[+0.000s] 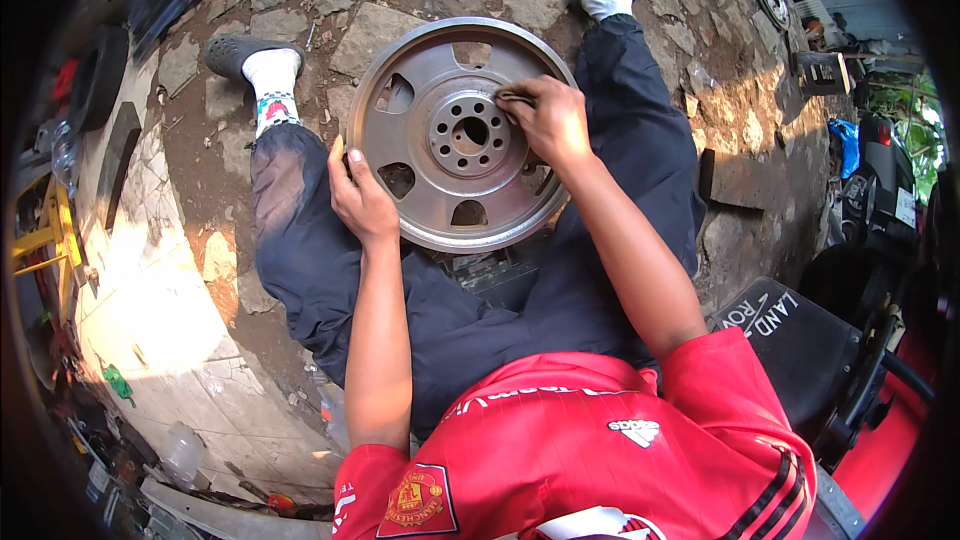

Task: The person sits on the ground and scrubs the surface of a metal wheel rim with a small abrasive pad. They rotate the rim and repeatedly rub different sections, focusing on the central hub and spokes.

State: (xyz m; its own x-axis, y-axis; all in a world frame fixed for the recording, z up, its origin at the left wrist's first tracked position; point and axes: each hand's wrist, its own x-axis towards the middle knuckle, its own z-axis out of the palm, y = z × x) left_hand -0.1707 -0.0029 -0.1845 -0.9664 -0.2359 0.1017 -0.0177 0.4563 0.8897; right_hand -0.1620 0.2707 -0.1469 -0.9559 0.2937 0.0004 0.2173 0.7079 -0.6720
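Observation:
A round metal wheel (425, 145), grey-brown with a shiny rim, rests between my spread legs. Cut-outs ring its face, and several bolt holes surround the hole in its centre. At the wheel's left edge my left hand (362, 198) grips the rim, with the thumb on the near face and some fingers hidden behind. My right hand (550, 120) is closed on a small, dark brown folded piece (514, 98), perhaps sandpaper. It presses this piece against the face, just up and right of the bolt-hole ring.
Uneven stone paving (375, 35) lies ahead, beyond my feet. On the left are pale tiles (180, 380), a yellow metal frame (62, 230) and a clear plastic bottle (183, 452). A wooden block (735, 183) and a black mud flap (785, 340) are on the right.

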